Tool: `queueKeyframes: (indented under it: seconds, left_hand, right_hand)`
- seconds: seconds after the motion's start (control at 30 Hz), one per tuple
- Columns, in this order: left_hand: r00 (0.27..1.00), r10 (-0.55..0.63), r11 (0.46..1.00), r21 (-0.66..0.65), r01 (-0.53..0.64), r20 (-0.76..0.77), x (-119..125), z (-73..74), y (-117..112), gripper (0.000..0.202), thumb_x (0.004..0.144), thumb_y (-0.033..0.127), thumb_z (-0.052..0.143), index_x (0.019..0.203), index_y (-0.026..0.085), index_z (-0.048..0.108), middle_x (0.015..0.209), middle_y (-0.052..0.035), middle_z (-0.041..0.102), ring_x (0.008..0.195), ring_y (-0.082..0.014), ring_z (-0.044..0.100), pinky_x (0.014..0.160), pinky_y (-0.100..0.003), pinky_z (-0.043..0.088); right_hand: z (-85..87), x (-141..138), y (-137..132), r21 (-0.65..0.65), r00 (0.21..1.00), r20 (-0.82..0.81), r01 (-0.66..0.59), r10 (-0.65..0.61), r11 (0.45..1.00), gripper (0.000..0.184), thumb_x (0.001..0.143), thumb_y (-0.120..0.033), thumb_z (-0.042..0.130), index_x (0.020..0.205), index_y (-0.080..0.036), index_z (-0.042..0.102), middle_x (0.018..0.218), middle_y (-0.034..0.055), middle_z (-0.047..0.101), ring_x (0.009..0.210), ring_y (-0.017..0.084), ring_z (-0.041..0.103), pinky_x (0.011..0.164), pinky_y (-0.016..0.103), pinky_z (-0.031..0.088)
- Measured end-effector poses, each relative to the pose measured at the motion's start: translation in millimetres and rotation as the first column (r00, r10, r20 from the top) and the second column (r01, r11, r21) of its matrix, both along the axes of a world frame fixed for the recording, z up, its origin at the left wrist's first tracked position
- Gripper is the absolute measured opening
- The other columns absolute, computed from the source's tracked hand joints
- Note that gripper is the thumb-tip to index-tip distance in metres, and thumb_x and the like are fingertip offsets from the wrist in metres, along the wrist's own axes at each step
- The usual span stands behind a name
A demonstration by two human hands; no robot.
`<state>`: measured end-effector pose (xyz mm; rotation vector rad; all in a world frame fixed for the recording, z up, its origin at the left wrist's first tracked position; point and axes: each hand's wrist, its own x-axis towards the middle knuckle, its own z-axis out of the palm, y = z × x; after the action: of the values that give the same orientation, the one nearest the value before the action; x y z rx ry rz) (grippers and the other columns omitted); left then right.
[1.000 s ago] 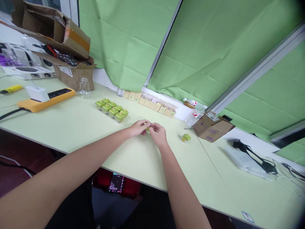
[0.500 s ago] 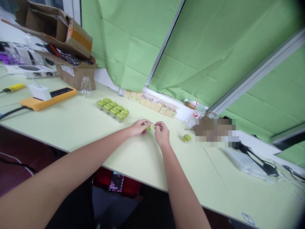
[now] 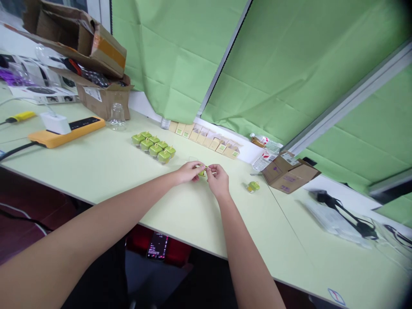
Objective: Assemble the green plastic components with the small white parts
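My left hand is closed on a small green lid, mostly covered by the fingers. Right beside it, my right hand pinches a small pale piece against the lid's edge; its exact kind is too small to tell. A faint clear container lies just behind my left hand. To the left stand several clear cups with green lids, grouped in rows, each lid topped by a small yellowish peg. One more green-lidded cup sits alone to the right of my hands.
A row of small tan boxes lines the wall. At left are an orange power strip, a clear jar and stacked cardboard boxes. Rightward lie plastic bottles, an open carton and a black strap.
My right fingers have moved slightly left, bringing the pale piece up against the green lid. My left hand keeps its place.
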<state>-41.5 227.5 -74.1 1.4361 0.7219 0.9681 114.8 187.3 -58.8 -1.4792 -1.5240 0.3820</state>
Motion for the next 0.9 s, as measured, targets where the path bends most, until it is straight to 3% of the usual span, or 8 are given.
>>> queueKeyframes:
  seconds: [0.9]
  left_hand:
    - [1.0, -0.001, 0.999, -0.05, 0.001, -0.002, 0.6, 2.9, -0.7, 0.041, 0.084, 0.052, 0.064, 0.104, 0.016, 0.063, 0.087, -0.0043, 0.064, 0.058, -0.0114, 0.059, 0.056, -0.026, 0.047]
  right_hand:
    - [-0.9, -0.5, 0.9, 0.011, 0.999, -0.019, -0.031, 0.031, 0.999, 0.026, 0.079, -0.047, 0.064, 0.083, -0.021, 0.064, 0.081, 0.0018, 0.069, 0.057, 0.013, 0.058, 0.057, 0.028, 0.051]
